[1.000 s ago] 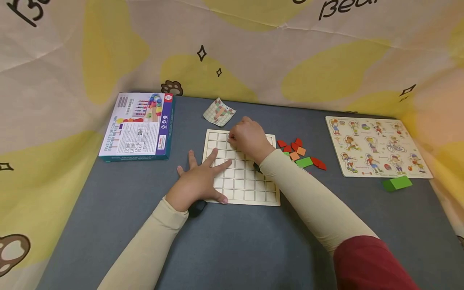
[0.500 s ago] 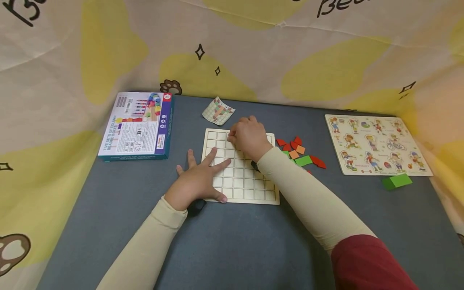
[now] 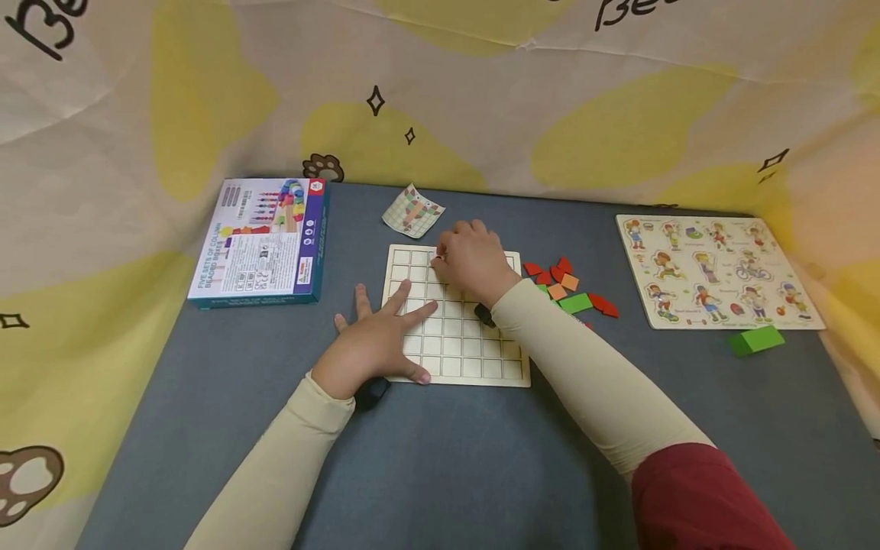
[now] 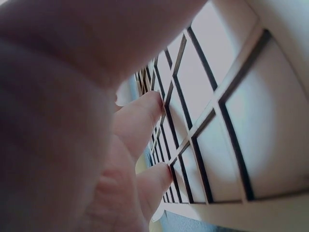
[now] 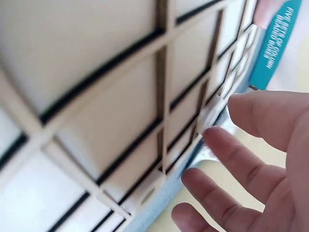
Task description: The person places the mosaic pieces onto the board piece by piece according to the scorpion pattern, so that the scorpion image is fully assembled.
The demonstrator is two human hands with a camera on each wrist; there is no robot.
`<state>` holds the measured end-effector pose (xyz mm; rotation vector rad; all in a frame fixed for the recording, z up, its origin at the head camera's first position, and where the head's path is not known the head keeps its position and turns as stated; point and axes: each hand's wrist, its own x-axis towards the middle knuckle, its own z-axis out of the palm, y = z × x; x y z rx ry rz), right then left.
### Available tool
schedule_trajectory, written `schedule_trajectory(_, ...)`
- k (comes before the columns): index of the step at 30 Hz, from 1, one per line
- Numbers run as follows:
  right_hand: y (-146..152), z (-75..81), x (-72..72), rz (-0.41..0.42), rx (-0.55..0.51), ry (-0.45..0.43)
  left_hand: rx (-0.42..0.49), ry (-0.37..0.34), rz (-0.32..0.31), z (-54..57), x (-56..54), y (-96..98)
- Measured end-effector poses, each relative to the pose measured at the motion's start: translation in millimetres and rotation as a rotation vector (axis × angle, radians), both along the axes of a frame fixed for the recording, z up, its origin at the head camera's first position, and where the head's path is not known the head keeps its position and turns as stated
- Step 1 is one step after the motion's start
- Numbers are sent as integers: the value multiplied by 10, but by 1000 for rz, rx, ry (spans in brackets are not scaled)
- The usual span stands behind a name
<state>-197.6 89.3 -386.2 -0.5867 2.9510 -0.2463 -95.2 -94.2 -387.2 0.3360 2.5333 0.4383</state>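
A pale wooden grid board point(image 3: 454, 347) lies on the dark table, its square cells framed by thin ridges. My left hand point(image 3: 374, 344) rests on its left side, fingers spread and fingertips on the cells. Over the far edge is my right hand point(image 3: 474, 260), thumb and forefinger at the far row. In the right wrist view these fingers point(image 5: 227, 145) pinch a small pale piece point(image 5: 210, 115) at a cell there. Another pale piece point(image 5: 150, 189) sits in a far-row cell, under the right hand in the head view.
Right of the board lie several red, orange and green pieces point(image 3: 576, 303). Behind it is a curled pattern card point(image 3: 414, 211). A boxed toy point(image 3: 257, 244) stands at left, a picture puzzle board point(image 3: 715, 275) at right, with a green block point(image 3: 756, 341) at its front edge.
The hands stay nearly where they were, the left spread on the board and the right at its far edge. The view shifts slightly.
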Motion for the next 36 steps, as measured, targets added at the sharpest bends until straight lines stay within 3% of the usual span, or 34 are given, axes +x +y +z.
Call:
schedule_trajectory(5, 206, 51, 35, -16, -31, -12, 6, -2, 1, -15, 7, -2)
schedule_trajectory(14, 1002, 72, -79, -83, -129, 3, 19, 4, 8, -9, 18, -32)
schedule_trajectory(19, 1283, 73, 0, -138, -140, -31, 21, -1, 4, -22, 29, -32)
schedule_trajectory(23, 1326, 31, 136, -129, -121, -46, 21, -10, 9, -19, 36, -33)
schedule_trajectory(26, 1295, 6, 207, -82, -85, -6, 22, -11, 12, -9, 30, -33)
schedule_trajectory(31, 1261, -49, 235, -58, -7, 57, 23, -5, 5, -6, 14, -20)
schedule_trajectory(36, 1260, -68, 237, -64, -10, 80, 23, -2, -1, 11, 3, 0)
